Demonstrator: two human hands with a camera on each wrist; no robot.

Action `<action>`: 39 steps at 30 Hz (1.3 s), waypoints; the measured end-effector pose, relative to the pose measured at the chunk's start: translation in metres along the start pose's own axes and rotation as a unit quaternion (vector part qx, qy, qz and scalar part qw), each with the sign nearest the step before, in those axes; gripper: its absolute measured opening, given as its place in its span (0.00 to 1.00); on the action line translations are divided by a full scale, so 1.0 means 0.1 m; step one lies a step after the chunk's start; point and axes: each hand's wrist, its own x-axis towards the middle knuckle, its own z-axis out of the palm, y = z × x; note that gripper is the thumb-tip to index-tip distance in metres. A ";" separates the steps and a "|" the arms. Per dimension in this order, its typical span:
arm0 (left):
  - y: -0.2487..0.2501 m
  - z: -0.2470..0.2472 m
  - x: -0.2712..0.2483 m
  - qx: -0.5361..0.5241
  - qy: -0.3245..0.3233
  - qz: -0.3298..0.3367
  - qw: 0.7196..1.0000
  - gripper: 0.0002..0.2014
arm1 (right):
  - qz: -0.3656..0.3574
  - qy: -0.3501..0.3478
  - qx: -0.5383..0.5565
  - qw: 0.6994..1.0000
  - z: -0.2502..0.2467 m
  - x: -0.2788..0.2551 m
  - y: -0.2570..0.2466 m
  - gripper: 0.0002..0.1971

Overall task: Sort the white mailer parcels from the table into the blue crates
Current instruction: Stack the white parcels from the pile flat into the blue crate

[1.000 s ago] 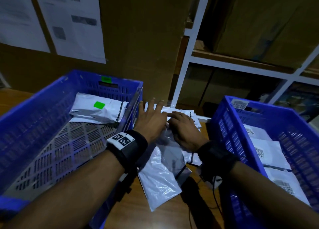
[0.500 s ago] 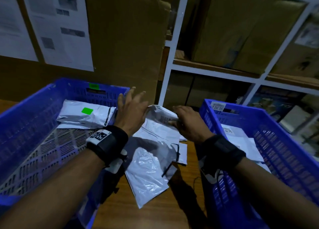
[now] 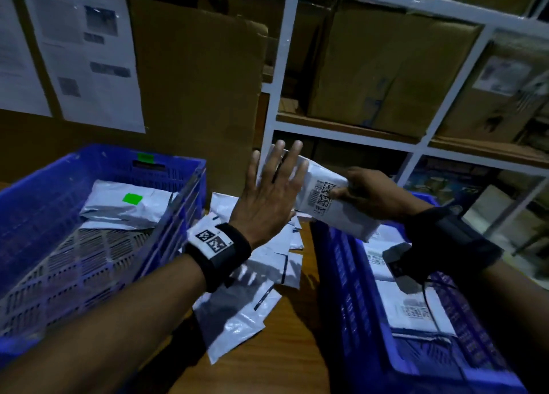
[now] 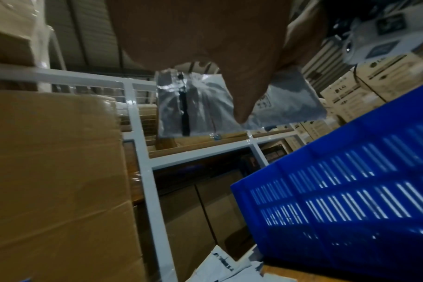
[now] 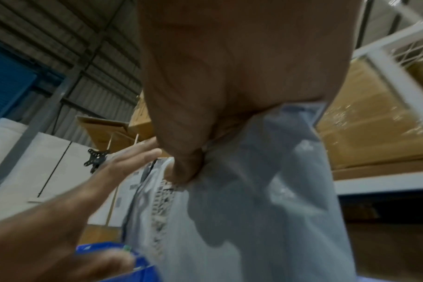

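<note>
Lifted since half a second back, the white mailer parcel [image 3: 329, 203] is now off the table pile, raised above the right blue crate's [image 3: 341, 289] near corner; my right hand [image 3: 374, 193] has thumb and fingers clamped on its barcode end; my left hand [image 3: 269, 197] is flat, fingers straight and spread against its other end; the left blue crate [image 3: 38, 191] holds a mailer with a green sticker [image 3: 127, 205]; the right crate holds several labelled mailers [image 3: 413, 304]; more mailers [image 3: 237, 307] lie on the wooden table [image 3: 267, 361] between them.
</note>
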 end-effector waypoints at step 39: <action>2.65 1.21 1.36 0.006 -0.348 -0.125 0.929 0.25 | 0.168 -0.092 -0.115 0.975 0.73 -0.63 2.54 0.37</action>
